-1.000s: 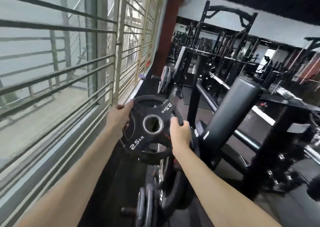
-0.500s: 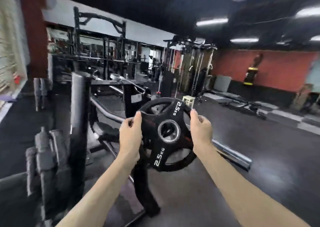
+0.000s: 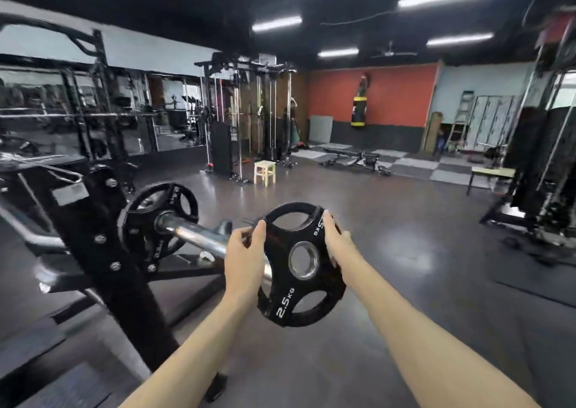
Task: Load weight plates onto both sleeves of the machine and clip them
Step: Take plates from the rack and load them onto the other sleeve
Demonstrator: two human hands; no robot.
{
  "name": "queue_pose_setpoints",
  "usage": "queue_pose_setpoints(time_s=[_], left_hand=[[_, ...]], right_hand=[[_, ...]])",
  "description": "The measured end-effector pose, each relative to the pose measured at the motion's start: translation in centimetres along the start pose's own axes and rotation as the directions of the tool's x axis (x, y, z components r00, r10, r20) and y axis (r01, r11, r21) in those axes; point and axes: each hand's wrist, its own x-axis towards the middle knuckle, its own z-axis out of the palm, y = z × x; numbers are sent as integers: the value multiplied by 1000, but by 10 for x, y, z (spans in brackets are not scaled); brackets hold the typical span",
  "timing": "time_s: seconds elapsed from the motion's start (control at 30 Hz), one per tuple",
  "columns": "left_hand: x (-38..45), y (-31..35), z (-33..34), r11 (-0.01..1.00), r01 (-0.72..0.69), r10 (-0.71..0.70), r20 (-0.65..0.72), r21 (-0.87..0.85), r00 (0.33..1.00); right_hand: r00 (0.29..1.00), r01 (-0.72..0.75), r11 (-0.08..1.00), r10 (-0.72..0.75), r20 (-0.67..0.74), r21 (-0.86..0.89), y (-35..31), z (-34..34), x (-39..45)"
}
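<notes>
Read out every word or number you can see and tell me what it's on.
"2.5 KG": lower rim of the black three-hole rubber weight plate gripped by the left hand and right hand.
Second marking by the right hand: partly covered.
Black plate on the chrome sleeve: blurred.
Hanging punching bag: unreadable.

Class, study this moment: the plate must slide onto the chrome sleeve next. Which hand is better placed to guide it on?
Probably the left hand: it grips the plate edge nearest the sleeve. The right hand holds the far edge.
</notes>
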Motion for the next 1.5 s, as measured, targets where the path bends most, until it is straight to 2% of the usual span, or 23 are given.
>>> queue_pose_setpoints(time_s=[0.03,0.1,0.17,0.27,0.43,0.53,0.73,0.87,1.03,1.27,1.5], left_hand=[[0,-2,5,1000,-13,13,5,17,1000],[-2,-5,9,995,-39,37,21,97,999],[-4,-6,15,983,-87,79,56,161,995],[-8,-11,17,959,-129,116,68,252,991],[-19,-21,12,904,-206,190,80,376,979],[-24,-23,8,867,-249,234,87,431,968],[-32,-20,1,876,-252,248,65,411,967],[-32,-7,0,859,-296,285,91,418,954],[-28,-4,-8,869,-321,316,78,377,946],[-25,-19,4,842,-345,340,89,415,936],[-12,-21,-5,800,-375,385,81,469,920]], right_hand=[[997,-62,997,64,38,-50,5,-1,16],[987,-90,984,109,120,-155,30,4,70],[964,-152,979,177,200,-136,40,8,98],[935,-198,976,215,284,-86,28,8,62],[875,-219,969,246,416,-114,32,9,34],[873,-224,973,228,430,-62,44,14,38],[906,-162,987,155,393,-14,47,23,36],[936,-149,985,114,332,82,41,34,34],[963,-113,987,79,257,119,28,39,38],[965,-117,988,89,247,101,43,36,55],[965,-88,993,65,255,79,34,64,72]])
